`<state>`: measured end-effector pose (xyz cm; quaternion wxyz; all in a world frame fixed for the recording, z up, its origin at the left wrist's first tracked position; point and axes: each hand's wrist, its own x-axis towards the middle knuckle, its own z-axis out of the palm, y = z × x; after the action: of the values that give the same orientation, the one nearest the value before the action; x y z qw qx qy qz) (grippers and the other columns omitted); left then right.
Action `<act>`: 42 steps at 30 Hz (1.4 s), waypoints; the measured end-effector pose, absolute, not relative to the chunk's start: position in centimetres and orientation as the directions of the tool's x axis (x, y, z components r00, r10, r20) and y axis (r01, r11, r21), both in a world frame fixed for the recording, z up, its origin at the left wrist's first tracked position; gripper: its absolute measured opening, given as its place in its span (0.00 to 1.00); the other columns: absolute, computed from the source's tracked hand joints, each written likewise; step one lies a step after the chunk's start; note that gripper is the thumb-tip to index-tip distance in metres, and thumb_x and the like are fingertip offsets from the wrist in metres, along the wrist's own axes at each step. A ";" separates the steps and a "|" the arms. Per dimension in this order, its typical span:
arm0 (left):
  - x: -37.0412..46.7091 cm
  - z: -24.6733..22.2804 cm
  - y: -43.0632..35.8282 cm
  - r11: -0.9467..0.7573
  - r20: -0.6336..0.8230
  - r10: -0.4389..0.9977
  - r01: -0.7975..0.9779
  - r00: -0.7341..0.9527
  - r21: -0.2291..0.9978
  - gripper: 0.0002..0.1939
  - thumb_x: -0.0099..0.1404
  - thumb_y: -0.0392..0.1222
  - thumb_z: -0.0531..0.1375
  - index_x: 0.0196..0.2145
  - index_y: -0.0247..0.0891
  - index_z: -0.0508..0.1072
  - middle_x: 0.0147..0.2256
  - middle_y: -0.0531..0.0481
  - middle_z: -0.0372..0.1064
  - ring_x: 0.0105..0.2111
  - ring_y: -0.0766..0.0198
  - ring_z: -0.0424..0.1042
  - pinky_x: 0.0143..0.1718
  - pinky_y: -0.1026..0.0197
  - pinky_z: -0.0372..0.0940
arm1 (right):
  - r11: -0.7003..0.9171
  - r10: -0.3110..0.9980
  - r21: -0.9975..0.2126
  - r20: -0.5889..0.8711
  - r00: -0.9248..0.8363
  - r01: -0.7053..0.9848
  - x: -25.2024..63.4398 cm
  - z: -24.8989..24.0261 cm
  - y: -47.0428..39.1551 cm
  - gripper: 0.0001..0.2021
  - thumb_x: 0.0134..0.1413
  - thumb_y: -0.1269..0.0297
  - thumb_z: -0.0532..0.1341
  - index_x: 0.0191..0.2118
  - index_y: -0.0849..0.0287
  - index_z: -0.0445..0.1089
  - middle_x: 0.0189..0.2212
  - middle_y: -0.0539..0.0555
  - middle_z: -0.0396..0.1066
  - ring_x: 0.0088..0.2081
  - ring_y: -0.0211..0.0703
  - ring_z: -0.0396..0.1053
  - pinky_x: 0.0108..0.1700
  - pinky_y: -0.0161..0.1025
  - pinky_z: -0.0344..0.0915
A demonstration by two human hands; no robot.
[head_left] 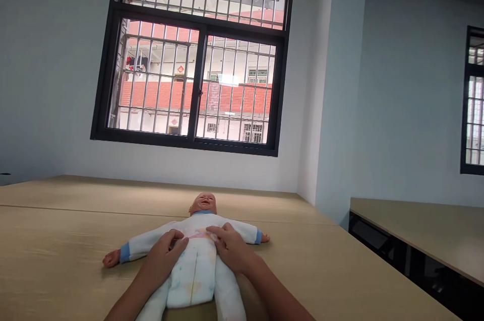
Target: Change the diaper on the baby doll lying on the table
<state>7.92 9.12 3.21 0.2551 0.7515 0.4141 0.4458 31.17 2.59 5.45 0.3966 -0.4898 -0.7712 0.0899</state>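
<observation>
Past the table I see a window. The diaper lies over the doll's front; my left hand and right hand touch its top end, though whether clamped on it I cannot tell; the doll lies face up, arms spread

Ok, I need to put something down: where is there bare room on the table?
Bare tabletop shows left of the doll, past its outstretched arm; right of it, between its other arm and the table's right edge; and beyond its head, toward the wall. It's crowded over the doll's middle, where the left hand and right hand are at the diaper.
</observation>
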 end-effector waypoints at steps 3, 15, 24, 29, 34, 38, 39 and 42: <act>8.0 3.1 9.3 -0.519 0.454 0.855 0.389 0.252 0.761 0.18 0.63 0.57 0.54 0.37 0.40 0.71 0.35 0.50 0.73 0.37 0.54 0.71 0.41 0.55 0.64 | 0.507 0.824 -0.488 0.517 -0.233 0.711 31.2 5.9 2.4 0.18 0.63 0.68 0.53 0.54 0.47 0.72 0.39 0.53 0.65 0.39 0.41 0.67 0.46 0.38 0.64; 9.5 6.3 8.8 -0.535 0.453 0.825 0.724 0.338 0.435 0.19 0.67 0.55 0.48 0.26 0.42 0.67 0.30 0.48 0.72 0.33 0.55 0.70 0.35 0.57 0.59 | 0.342 0.840 -0.638 0.537 0.080 0.690 30.3 4.8 4.3 0.12 0.57 0.59 0.61 0.26 0.60 0.66 0.24 0.49 0.66 0.28 0.37 0.61 0.30 0.34 0.52; 13.0 6.4 10.1 -0.437 0.379 0.860 0.876 0.341 0.202 0.20 0.64 0.49 0.49 0.33 0.35 0.77 0.35 0.31 0.76 0.39 0.39 0.74 0.39 0.46 0.62 | 0.209 0.878 -0.651 0.453 0.152 0.730 29.9 4.7 5.2 0.09 0.54 0.63 0.62 0.26 0.59 0.67 0.23 0.49 0.68 0.27 0.38 0.63 0.29 0.34 0.51; 12.6 5.6 11.2 -0.444 0.357 0.867 0.865 0.349 0.234 0.16 0.63 0.45 0.50 0.30 0.38 0.75 0.35 0.34 0.77 0.38 0.43 0.74 0.38 0.49 0.62 | 0.254 0.879 -0.620 0.468 0.090 0.743 30.0 4.6 5.4 0.07 0.55 0.64 0.61 0.28 0.60 0.68 0.24 0.48 0.68 0.27 0.37 0.62 0.29 0.34 0.51; 12.1 5.3 12.1 -0.463 0.349 0.863 0.847 0.365 0.260 0.14 0.63 0.45 0.49 0.26 0.40 0.71 0.33 0.37 0.76 0.36 0.46 0.74 0.36 0.53 0.60 | 0.272 0.871 -0.630 0.483 0.093 0.727 30.0 4.6 5.7 0.10 0.55 0.59 0.62 0.28 0.59 0.67 0.24 0.48 0.68 0.27 0.36 0.62 0.28 0.33 0.50; 11.6 5.1 12.6 -0.467 0.344 0.867 0.829 0.360 0.308 0.13 0.63 0.45 0.49 0.25 0.41 0.67 0.33 0.40 0.76 0.36 0.48 0.73 0.35 0.55 0.58 | 0.242 0.875 -0.589 0.476 0.089 0.771 29.7 4.6 6.7 0.08 0.54 0.64 0.61 0.26 0.60 0.67 0.23 0.49 0.68 0.26 0.36 0.61 0.28 0.34 0.49; 11.4 5.0 12.7 -0.467 0.343 0.869 0.822 0.357 0.326 0.13 0.63 0.45 0.48 0.25 0.41 0.66 0.33 0.41 0.76 0.36 0.50 0.73 0.35 0.56 0.58 | 0.238 0.874 -0.572 0.479 0.084 0.785 29.7 4.6 6.9 0.07 0.54 0.65 0.60 0.27 0.60 0.67 0.24 0.49 0.69 0.27 0.36 0.61 0.28 0.34 0.50; 10.8 4.8 12.9 -0.461 0.343 0.876 0.799 0.340 0.386 0.13 0.64 0.44 0.47 0.25 0.42 0.65 0.32 0.44 0.75 0.35 0.53 0.73 0.36 0.58 0.57 | 0.159 0.888 -0.514 0.448 0.106 0.843 30.1 4.4 7.2 0.08 0.59 0.65 0.56 0.31 0.61 0.69 0.28 0.52 0.72 0.29 0.38 0.65 0.29 0.34 0.52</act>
<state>10.82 12.95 4.80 0.0745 0.8150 0.5138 0.2573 30.10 7.24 4.41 0.3653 -0.6478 -0.6679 0.0309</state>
